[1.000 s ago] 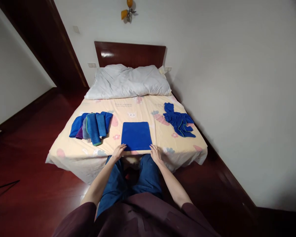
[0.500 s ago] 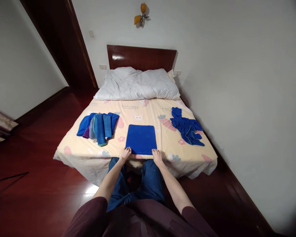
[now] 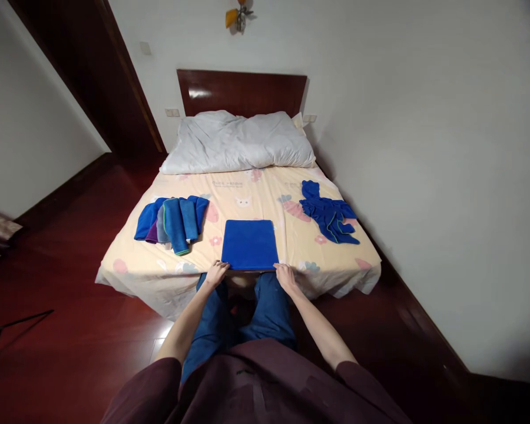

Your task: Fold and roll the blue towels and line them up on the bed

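Note:
A blue towel (image 3: 249, 242) lies flat as a neat square at the near edge of the bed. My left hand (image 3: 217, 273) has its fingers closed on the towel's near left corner. At the near right corner, my right hand (image 3: 285, 276) pinches the cloth the same way. The towel's near edge runs straight between both hands, right by the mattress edge. To the left lies a row of rolled and folded towels (image 3: 175, 221) in blue, purple and grey, overlapping each other. Crumpled blue towels (image 3: 329, 212) with green edging lie in a heap on the right.
The bed (image 3: 247, 197) has a cream patterned sheet hanging over its front edge. A white quilt (image 3: 238, 144) is bunched against the dark wooden headboard (image 3: 242, 91). A wall (image 3: 424, 165) stands close on the right. Dark red floor (image 3: 79, 330) extends on the left.
The view has tilted and shifted slightly. Both hands have slid a little outward and toward me at the towel's near corners. The side piles look unchanged.

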The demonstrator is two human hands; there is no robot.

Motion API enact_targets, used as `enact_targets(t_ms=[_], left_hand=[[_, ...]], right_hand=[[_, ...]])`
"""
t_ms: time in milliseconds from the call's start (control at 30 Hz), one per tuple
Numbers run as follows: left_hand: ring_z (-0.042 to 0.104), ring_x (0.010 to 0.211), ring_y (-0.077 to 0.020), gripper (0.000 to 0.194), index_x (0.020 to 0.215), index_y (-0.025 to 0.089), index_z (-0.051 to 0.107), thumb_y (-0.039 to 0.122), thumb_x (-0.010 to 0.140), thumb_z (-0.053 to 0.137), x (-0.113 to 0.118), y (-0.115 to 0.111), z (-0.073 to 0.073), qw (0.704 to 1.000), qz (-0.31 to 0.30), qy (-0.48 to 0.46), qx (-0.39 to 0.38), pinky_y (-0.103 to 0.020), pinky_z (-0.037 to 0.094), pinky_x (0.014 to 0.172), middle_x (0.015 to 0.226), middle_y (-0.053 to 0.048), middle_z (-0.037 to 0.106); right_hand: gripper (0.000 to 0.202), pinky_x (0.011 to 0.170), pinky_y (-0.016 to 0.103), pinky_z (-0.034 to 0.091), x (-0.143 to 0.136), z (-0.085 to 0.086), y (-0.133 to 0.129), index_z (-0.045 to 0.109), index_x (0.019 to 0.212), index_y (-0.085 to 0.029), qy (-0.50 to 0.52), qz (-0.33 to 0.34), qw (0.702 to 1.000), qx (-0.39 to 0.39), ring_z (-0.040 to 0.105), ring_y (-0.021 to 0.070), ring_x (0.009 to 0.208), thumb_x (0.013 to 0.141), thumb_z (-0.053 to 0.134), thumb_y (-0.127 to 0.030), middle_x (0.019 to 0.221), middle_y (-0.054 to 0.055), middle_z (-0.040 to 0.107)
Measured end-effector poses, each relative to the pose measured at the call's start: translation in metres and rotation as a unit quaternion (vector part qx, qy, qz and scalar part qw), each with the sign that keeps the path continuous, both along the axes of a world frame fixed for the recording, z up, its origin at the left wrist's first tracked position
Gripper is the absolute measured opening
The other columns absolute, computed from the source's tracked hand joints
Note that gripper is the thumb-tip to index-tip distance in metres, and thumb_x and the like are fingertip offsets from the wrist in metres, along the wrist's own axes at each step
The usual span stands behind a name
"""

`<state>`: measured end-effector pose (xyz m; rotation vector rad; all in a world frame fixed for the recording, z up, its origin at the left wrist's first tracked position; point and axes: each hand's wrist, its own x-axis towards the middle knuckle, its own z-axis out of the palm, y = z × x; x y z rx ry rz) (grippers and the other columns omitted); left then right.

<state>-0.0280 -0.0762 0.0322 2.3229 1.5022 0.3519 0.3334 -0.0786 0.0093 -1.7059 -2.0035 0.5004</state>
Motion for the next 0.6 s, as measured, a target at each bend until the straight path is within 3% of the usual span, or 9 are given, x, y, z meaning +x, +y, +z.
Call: enact_targets(t_ms=[233, 367, 600], left_hand=[[0.066, 0.116, -0.0225, 0.057, 0.117, 0.019, 0.077, 0.001, 0.071, 0.047, -0.007, 0.005, -0.009, 0.993, 0.045, -0.104, -0.018, -0.041, 0.052, 0.11, 0.119, -0.007, 0.076], [0.065, 0.121, -0.0239, 0.06, 0.108, 0.021, 0.08, 0.001, 0.061, 0.049, -0.006, 0.009, -0.014, 0.984, 0.072, -0.158, -0.029, -0.045, 0.05, 0.114, 0.124, -0.005, 0.075], [0.07, 0.117, -0.0261, 0.048, 0.112, 0.018, 0.078, 0.01, 0.074, 0.05, -0.002, 0.01, -0.019, 0.954, 0.175, -0.241, -0.042, -0.046, 0.053, 0.11, 0.118, -0.008, 0.077]], right_hand=[[0.051, 0.116, 0.045, 0.048, 0.001, -0.008, 0.002, 0.081, 0.107, -0.02, 0.105, 0.022, 0.994, 0.012, 0.069, 0.0217, 0.122, 0.072, 0.051, 0.003, 0.123, 0.008, 0.077], [0.054, 0.111, 0.043, 0.053, 0.0, -0.014, 0.01, 0.082, 0.102, -0.02, 0.154, -0.028, 0.988, 0.005, 0.073, 0.0213, 0.114, 0.067, 0.048, 0.004, 0.115, 0.007, 0.08], [0.046, 0.1, 0.039, 0.059, 0.005, -0.016, 0.021, 0.082, 0.097, -0.019, 0.21, -0.073, 0.975, -0.022, 0.076, 0.0216, 0.102, 0.069, 0.049, -0.003, 0.106, 0.006, 0.081]])
